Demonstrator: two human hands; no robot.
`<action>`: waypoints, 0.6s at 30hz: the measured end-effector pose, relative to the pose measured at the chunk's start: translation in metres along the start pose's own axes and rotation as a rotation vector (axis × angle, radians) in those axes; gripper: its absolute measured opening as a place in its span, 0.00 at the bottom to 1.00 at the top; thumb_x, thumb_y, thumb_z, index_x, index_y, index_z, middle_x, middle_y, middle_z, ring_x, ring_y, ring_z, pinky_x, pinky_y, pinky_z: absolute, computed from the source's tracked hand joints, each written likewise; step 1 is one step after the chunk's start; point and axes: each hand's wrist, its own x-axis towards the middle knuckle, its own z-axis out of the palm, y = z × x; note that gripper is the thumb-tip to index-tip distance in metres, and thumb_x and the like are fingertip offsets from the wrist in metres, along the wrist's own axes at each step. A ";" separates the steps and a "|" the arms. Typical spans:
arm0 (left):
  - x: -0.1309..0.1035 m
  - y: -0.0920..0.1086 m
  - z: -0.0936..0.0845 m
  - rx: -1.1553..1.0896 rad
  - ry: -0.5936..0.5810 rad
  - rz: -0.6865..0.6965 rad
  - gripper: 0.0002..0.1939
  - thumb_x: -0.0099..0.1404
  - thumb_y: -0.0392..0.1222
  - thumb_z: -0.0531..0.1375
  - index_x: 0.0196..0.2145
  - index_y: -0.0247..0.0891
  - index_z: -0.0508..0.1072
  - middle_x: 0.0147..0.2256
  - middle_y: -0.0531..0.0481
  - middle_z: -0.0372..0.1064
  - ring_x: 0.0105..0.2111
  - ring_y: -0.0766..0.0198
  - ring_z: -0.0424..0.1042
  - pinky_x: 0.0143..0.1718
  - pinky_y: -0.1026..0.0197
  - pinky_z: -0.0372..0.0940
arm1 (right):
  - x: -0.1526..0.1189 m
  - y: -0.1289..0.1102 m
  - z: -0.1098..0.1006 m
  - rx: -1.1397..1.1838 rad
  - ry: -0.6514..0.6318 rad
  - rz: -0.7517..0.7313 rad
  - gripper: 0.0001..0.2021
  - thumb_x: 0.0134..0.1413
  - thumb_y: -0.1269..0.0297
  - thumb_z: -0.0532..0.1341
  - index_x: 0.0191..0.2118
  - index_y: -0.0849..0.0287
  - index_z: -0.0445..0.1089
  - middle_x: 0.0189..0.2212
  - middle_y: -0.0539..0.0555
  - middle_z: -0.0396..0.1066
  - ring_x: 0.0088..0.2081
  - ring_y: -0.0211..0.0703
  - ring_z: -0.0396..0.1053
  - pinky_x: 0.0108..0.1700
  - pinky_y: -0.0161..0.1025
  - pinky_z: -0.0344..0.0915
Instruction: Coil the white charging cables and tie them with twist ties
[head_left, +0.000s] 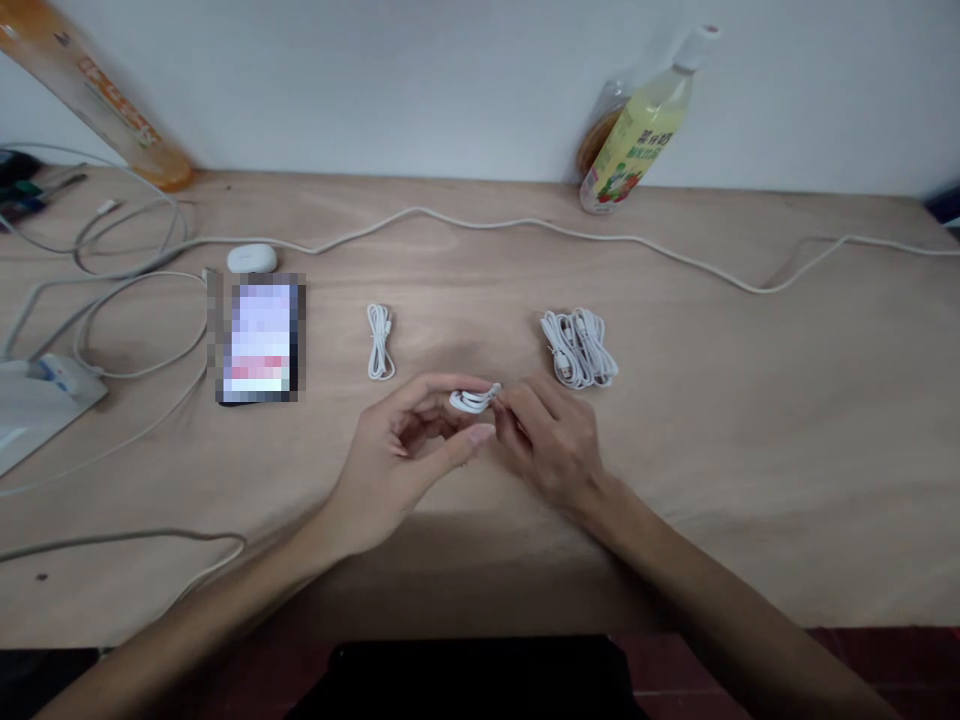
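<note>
A small coiled white cable (471, 401) is between my two hands, above the middle of the table. My left hand (397, 440) curves round its left side, fingers behind and thumb in front, and holds the coil. The fingertips of my right hand (551, 435) pinch the right end of the bundle; what exactly they grip there is hidden. Behind my left hand lies a single tied bundle of white cable (380, 342). Several more tied white cable bundles (579, 347) lie side by side just beyond my right hand.
A phone with a blurred screen (261, 340) and a white earbud case (252, 259) lie on the left. Loose cables run across the left side, and a long white cable (480, 225) crosses the back. An orange bottle (112, 110) and a yellow bottle (637, 140) stand by the wall.
</note>
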 end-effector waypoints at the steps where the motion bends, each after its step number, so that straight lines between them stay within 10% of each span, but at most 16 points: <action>1: 0.000 0.000 0.000 0.050 0.014 0.006 0.12 0.66 0.41 0.73 0.47 0.41 0.84 0.30 0.53 0.78 0.29 0.64 0.73 0.33 0.63 0.71 | -0.001 0.000 0.000 0.039 -0.013 0.020 0.12 0.70 0.77 0.57 0.35 0.53 0.65 0.27 0.48 0.65 0.28 0.41 0.60 0.30 0.41 0.54; 8: 0.005 -0.003 -0.006 0.315 0.108 0.178 0.05 0.67 0.45 0.72 0.39 0.45 0.88 0.40 0.47 0.81 0.42 0.56 0.76 0.49 0.57 0.71 | -0.002 -0.005 -0.003 0.329 -0.123 0.158 0.13 0.74 0.73 0.55 0.34 0.53 0.60 0.28 0.46 0.66 0.27 0.38 0.60 0.31 0.39 0.55; 14: 0.009 -0.006 -0.004 0.188 0.132 0.042 0.11 0.64 0.48 0.74 0.31 0.39 0.82 0.29 0.52 0.77 0.32 0.62 0.73 0.36 0.62 0.68 | 0.000 -0.010 -0.006 0.488 -0.219 0.200 0.14 0.76 0.71 0.54 0.34 0.53 0.60 0.27 0.45 0.64 0.26 0.37 0.59 0.31 0.38 0.57; 18: 0.010 -0.006 -0.003 0.050 0.126 -0.032 0.14 0.64 0.46 0.74 0.44 0.39 0.82 0.25 0.56 0.77 0.27 0.65 0.74 0.32 0.64 0.68 | 0.001 -0.012 -0.007 0.552 -0.237 0.198 0.13 0.77 0.69 0.54 0.35 0.52 0.60 0.27 0.45 0.64 0.26 0.38 0.59 0.30 0.38 0.58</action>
